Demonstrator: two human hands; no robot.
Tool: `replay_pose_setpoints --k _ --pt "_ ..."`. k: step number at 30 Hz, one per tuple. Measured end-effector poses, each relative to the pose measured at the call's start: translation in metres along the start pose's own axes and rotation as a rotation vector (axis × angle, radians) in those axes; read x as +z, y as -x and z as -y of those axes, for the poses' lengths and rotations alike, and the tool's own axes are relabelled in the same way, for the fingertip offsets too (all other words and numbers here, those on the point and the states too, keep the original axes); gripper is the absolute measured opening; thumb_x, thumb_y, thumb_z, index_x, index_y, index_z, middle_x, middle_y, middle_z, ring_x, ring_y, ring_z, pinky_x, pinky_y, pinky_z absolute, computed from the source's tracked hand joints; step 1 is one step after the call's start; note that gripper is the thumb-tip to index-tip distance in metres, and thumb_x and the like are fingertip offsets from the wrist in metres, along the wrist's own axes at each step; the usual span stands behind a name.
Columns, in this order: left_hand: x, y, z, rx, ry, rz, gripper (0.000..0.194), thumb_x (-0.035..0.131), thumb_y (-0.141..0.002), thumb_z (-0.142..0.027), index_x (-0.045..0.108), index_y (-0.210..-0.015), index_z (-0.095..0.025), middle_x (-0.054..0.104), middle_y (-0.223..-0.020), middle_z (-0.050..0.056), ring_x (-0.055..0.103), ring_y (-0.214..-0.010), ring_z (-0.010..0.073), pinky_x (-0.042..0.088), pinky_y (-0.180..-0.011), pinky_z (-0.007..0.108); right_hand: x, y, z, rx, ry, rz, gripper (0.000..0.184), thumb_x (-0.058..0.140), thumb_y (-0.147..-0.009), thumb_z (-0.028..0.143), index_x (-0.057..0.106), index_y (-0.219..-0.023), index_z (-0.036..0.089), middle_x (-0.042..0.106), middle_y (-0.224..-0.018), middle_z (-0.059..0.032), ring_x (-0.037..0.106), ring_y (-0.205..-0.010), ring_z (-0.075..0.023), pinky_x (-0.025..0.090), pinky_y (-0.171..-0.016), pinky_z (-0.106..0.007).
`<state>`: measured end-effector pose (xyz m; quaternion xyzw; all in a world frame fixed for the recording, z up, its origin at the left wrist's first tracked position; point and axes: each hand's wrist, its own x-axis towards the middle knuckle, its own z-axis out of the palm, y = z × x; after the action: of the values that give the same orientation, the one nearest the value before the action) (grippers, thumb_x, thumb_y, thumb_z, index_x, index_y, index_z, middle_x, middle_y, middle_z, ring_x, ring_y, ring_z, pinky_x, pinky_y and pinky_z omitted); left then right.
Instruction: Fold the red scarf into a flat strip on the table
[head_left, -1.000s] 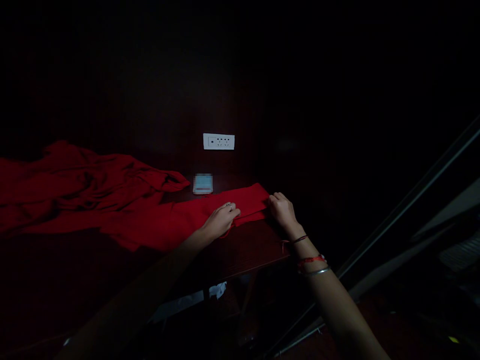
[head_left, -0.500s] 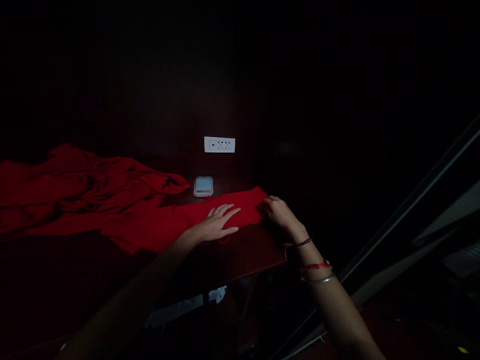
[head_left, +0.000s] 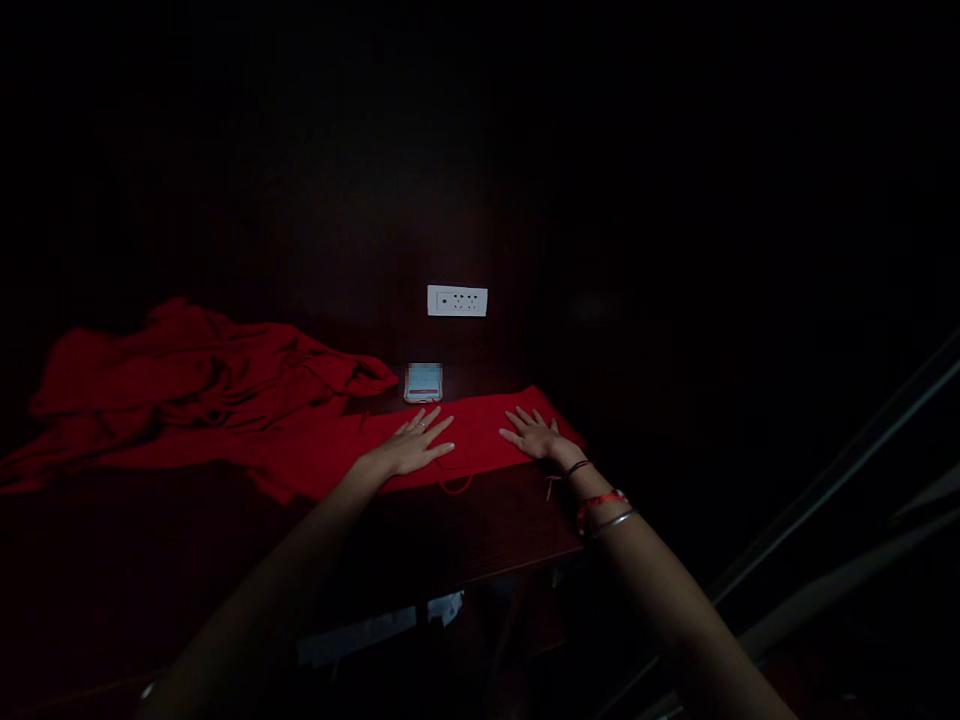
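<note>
A length of red cloth (head_left: 480, 431) lies flat along the dark wooden table (head_left: 487, 530), and its left part runs into a crumpled heap (head_left: 225, 365) of the same red. On the flat strip rests my left hand (head_left: 405, 446), palm down with fingers spread. My right hand (head_left: 531, 435) lies open on the strip's right end, fingers apart. Between the two hands a bare stretch of cloth shows. A thin red loop of cord (head_left: 456, 488) sticks out from the cloth's near edge. Neither hand grips anything.
A phone (head_left: 424, 383) with a lit screen lies behind the cloth. A white socket panel (head_left: 457, 301) is fixed to the dark wall above it. White material (head_left: 446, 607) shows beneath the table. Much of the surroundings is too dark to make out.
My right hand, curled at the cloth's right end before, now lies spread flat on it. The left hand has slid a little left along the strip. The view has shifted slightly.
</note>
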<state>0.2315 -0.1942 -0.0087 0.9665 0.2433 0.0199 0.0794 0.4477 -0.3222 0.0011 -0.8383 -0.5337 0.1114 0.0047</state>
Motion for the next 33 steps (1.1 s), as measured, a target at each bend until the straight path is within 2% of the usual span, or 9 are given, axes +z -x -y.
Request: replay_pose_setpoints --k 3,8,12,15,18,22,25,30,33 --pt "-0.015 0.015 0.011 -0.129 -0.066 -0.094 0.064 0.023 -0.079 -0.058 0.015 -0.133 -0.024 0.005 -0.141 0.007 0.004 -0.127 0.0293 0.017 -0.098 0.045 -0.012 0.001 0.011 0.009 0.011 -0.004 0.07 0.016 -0.077 0.065 0.016 -0.134 0.024 0.009 -0.141 -0.0055 0.004 -0.126 -0.0324 0.005 -0.094 -0.059" --pt "-0.041 0.056 0.056 -0.432 -0.196 -0.258 0.06 0.025 -0.079 -0.056 0.03 -0.129 -0.022 0.024 -0.136 0.01 0.019 -0.123 0.031 0.022 -0.094 0.049 -0.027 -0.007 0.058 -0.189 0.001 -0.226 0.071 0.019 -0.076 0.065 0.021 -0.132 0.023 0.013 -0.14 -0.0084 0.005 -0.126 -0.0319 0.007 -0.093 -0.06" --pt "-0.041 0.078 0.093 -0.615 -0.085 -0.202 0.074 0.031 -0.073 -0.062 0.029 -0.129 -0.014 0.037 -0.126 0.018 0.036 -0.114 0.0317 0.033 -0.088 0.043 -0.018 -0.025 0.089 -0.31 -0.008 -0.22 0.07 0.017 -0.075 0.067 0.013 -0.134 0.029 0.01 -0.141 -0.0044 0.001 -0.126 -0.0322 0.007 -0.092 -0.062" --pt "-0.039 0.086 0.104 -0.605 -0.049 -0.206 0.078 0.036 -0.068 -0.066 0.032 -0.127 -0.016 0.037 -0.125 0.017 0.037 -0.113 0.0312 0.034 -0.088 0.04 -0.004 -0.04 0.09 -0.2 0.006 -0.098 0.072 0.017 -0.074 0.068 0.011 -0.134 0.029 0.007 -0.141 -0.004 -0.001 -0.125 -0.035 0.006 -0.09 -0.065" --pt "-0.044 0.09 0.104 -0.549 -0.065 -0.208 0.068 0.042 -0.063 -0.067 0.048 -0.114 -0.022 0.033 -0.129 0.012 0.033 -0.115 0.0316 0.033 -0.088 0.042 0.004 -0.049 0.078 -0.125 0.006 -0.054 0.071 0.016 -0.074 0.068 0.01 -0.134 0.03 0.004 -0.142 -0.0024 -0.002 -0.125 -0.035 0.006 -0.089 -0.065" --pt "-0.052 0.09 0.102 -0.312 0.001 -0.143 0.042 0.048 -0.065 -0.052 0.058 -0.088 -0.018 0.053 -0.107 0.009 0.047 -0.1 0.0227 0.037 -0.085 0.032 0.005 -0.054 0.066 -0.111 0.013 -0.068 0.071 0.016 -0.074 0.068 0.01 -0.134 0.031 0.004 -0.142 -0.0011 -0.002 -0.125 -0.0345 0.006 -0.09 -0.065" --pt "-0.058 0.096 0.107 -0.346 0.108 -0.409 0.03 0.039 -0.074 -0.042 0.053 -0.084 -0.018 0.059 -0.082 0.004 0.054 -0.078 0.0168 0.041 -0.075 0.027 0.006 -0.056 0.065 -0.106 0.016 -0.08 0.07 0.016 -0.074 0.067 0.009 -0.134 0.031 0.004 -0.142 -0.0009 -0.002 -0.125 -0.0341 0.006 -0.09 -0.064" --pt "-0.083 0.114 0.121 -0.601 0.137 -1.061 0.024 0.039 -0.075 -0.037 0.05 -0.085 -0.018 0.057 -0.082 0.002 0.054 -0.078 0.0166 0.041 -0.075 0.027 0.005 -0.054 0.066 -0.092 0.007 -0.088 0.07 0.014 -0.075 0.067 0.009 -0.134 0.03 0.005 -0.141 -0.0009 -0.002 -0.125 -0.0332 0.006 -0.091 -0.064" --pt "-0.103 0.122 0.127 -0.551 0.131 -1.215 0.021 0.039 -0.074 -0.032 0.049 -0.087 -0.018 0.056 -0.085 0.003 0.054 -0.08 0.0161 0.043 -0.074 0.027 0.004 -0.052 0.067 -0.088 -0.002 -0.082 0.069 0.014 -0.076 0.065 0.009 -0.134 0.028 0.005 -0.141 -0.0024 0.0 -0.125 -0.0335 0.008 -0.091 -0.063"
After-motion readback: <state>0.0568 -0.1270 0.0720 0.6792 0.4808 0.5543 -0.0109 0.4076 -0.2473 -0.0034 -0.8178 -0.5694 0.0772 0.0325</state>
